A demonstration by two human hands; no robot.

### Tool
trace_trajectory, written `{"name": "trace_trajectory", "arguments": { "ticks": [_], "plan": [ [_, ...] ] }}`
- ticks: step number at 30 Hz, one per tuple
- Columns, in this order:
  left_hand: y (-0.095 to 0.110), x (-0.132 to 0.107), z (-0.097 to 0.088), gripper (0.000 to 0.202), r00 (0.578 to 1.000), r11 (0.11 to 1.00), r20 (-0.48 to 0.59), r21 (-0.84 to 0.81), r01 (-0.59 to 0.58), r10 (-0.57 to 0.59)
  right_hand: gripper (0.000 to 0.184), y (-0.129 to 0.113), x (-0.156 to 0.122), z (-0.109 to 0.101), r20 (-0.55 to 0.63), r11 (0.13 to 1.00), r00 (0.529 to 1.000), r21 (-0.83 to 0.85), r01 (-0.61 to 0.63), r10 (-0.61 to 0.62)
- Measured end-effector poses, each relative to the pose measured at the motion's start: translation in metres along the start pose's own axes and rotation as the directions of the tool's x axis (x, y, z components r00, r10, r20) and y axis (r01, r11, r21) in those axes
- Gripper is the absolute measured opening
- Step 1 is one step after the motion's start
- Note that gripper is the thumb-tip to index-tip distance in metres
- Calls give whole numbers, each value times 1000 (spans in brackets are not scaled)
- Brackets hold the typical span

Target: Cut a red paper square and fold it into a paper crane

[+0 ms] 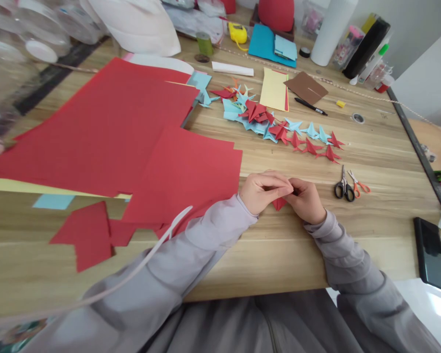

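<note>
Where the bare left hand [266,190] meets the bare right hand [307,202]: a small folded piece of matte red paper [278,204] is pinched at the fingertips, just above the front part of the table; its lower end shows as a creased point, the rest hidden by the fingers.
Left hand: closed on the paper, the fingers laid nearly straight together.
Right hand: also closed on it, the fingers bent in.
Sleeves: soft grey cloth [220,230], bunched in wrinkles near the wrists.
Table: pale wood [385,152] with long streaks of grain.
Big sheets: broad, flat red paper [106,127], overlapping at uneven angles, the nearest just beside the left hand.
Small pieces: straight-edged red paper offcuts [91,240], lying nearer the front edge.
Folded figures: sharp-winged red paper shapes [310,147] and pale-blue paper ones [311,131], strung out in rough rows beyond the hands.
Scissors: a black-handled metal pair [343,189] near the right hand, with an orange-handled pair [359,186] just beside it.
Brown piece: flat, angular brown paper [306,87] with a pale slit, a slim black pen [310,106] just below it.
Phone: a glossy black rectangle [431,254], well apart at far right.
</note>
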State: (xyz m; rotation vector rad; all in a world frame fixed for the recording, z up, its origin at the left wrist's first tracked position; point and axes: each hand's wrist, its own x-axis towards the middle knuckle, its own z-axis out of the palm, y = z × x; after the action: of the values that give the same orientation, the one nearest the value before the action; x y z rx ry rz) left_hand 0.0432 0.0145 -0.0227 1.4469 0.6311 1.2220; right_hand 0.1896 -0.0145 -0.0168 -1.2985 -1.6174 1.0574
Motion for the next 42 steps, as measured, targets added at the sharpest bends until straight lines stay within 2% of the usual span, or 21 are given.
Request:
{"name": "trace_trajectory", "arguments": {
  "ticks": [4,7,13,17,24,29,32,35,38,42],
  "plan": [
    [2,0,1,17,997,998,-37,-36,61,-62,12,-2,0,1,-9,999,1000,-43,6,-6],
    [5,0,0,27,993,994,-63,-48,95,-98,15,-2,0,0,-25,999,999,-1,-43,43],
    [3,0,0,18,996,993,-13,-86,83,-84,19,-3,2,-2,-16,990,996,113,-84,87],
    [1,0,2,10,994,996,-74,-37,83,-86,18,-3,1,0,-25,997,998,48,-58,59],
    [6,1,4,32,994,997,-89,22,71,-68,15,-5,-2,3,36,994,999,-107,16,-13],
    [7,2,3,41,986,993,-120,-5,114,-114,14,-6,-3,4,40,994,999,-108,14,-9],
    [7,4,2,48,979,988,-139,-59,141,-148,17,-6,-2,2,3,998,999,-33,-47,48],
    [4,4,1,37,968,985,-186,-75,154,-166,21,-5,1,-1,-84,982,988,153,-114,128],
    [-1,4,1,22,965,984,-196,-77,163,-175,26,-4,3,-4,-158,947,971,295,-125,178],
    [-3,4,0,11,971,981,-168,-117,154,-172,27,-4,2,-3,-180,956,970,274,-107,160]
  ]
}}
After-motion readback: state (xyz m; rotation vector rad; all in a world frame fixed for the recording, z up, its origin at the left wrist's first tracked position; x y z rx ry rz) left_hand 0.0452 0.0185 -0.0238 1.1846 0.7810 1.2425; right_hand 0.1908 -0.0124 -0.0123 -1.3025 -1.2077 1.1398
